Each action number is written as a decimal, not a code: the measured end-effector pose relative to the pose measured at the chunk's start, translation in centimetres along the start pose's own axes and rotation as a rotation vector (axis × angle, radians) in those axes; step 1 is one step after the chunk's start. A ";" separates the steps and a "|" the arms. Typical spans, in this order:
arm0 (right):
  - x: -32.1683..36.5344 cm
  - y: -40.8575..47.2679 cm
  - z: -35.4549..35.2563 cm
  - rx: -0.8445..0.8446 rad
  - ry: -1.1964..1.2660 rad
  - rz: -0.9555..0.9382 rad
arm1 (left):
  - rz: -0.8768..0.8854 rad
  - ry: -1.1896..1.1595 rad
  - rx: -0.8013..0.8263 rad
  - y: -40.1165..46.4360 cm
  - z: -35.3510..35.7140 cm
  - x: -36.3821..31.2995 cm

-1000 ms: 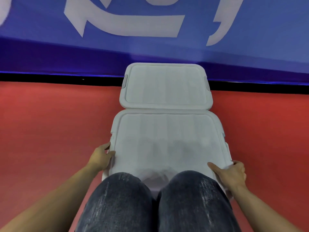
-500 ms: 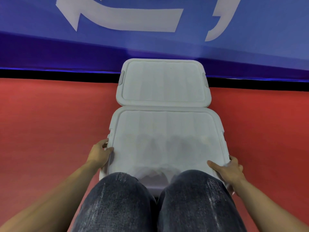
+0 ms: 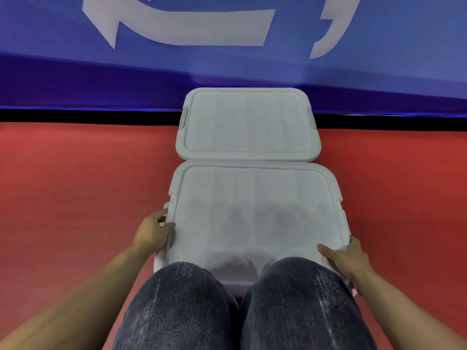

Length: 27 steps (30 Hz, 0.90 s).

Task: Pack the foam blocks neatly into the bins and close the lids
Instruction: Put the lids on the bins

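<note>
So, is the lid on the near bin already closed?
The lid lies flat over the near bin. Both hands, left and right, grip its edges; whether it is latched, cannot tell.

1. Red floor mat (image 3: 75, 185), fills left and right sides.
2. Black strip (image 3: 88, 115) along mat's far edge.
3. Blue banner (image 3: 404, 59) behind, with white markings (image 3: 192, 26).
4. Person's knees in dark jeans (image 3: 177, 306), bottom centre.

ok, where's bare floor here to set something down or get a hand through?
Bare red floor runs left of both bins, up to the black strip; a like patch lies right of them. Crowded down the middle: far bin butts against near bin, no gap between. Left hand and right hand grip the near bin's edges, knees against its front.
</note>
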State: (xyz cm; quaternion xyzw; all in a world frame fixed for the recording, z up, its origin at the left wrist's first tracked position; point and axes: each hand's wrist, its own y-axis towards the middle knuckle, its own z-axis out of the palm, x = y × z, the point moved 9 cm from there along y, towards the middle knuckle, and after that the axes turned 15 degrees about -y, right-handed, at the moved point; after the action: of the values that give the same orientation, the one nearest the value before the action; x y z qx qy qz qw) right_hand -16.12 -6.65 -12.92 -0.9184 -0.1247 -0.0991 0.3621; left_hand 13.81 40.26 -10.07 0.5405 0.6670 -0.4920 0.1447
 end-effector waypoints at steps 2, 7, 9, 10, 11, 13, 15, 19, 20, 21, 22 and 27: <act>0.3 0.2 -0.1 -0.008 -0.032 0.021 | -0.035 -0.037 -0.017 0.0 0.5 0.2; 1.9 0.7 -0.3 0.014 -0.084 -0.023 | -0.151 -0.114 -0.074 0.3 1.6 1.3; 2.2 0.7 -0.3 0.009 -0.079 -0.035 | -0.220 -0.136 -0.133 0.5 1.5 2.3; 2.2 0.8 -0.3 0.004 -0.083 -0.024 | -0.246 -0.136 -0.159 0.3 1.6 2.5; 2.2 1.0 -0.3 0.006 -0.088 -0.013 | -0.267 -0.157 -0.173 0.0 1.6 2.6; 2.1 1.3 -0.2 0.007 -0.103 0.014 | -0.295 -0.226 -0.160 -0.2 1.8 3.0; 2.3 1.4 -0.1 0.010 -0.117 0.042 | -0.287 -0.240 -0.144 0.2 1.3 3.2; 2.6 1.8 -0.3 0.054 -0.120 0.076 | -0.268 -0.069 -0.174 3.9 0.3 6.6; 2.7 1.9 -0.4 0.074 -0.123 0.072 | -0.248 -0.033 -0.155 3.4 0.5 5.7; 2.9 2.1 -0.5 0.094 -0.131 0.063 | -0.215 -0.062 -0.144 2.0 0.7 3.9; 3.0 2.3 -0.5 0.109 -0.140 0.061 | -0.190 -0.102 -0.132 0.8 0.9 2.7; 2.8 3.4 -0.4 0.099 -0.157 0.037 | -0.124 -0.227 -0.114 -0.6 1.8 1.3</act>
State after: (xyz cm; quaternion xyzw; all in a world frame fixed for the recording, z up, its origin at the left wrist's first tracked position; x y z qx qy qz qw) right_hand -12.51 -8.95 -14.06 -0.9065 -0.1405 -0.0137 0.3978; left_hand 12.21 39.60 -11.58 0.4298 0.7054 -0.5194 0.2189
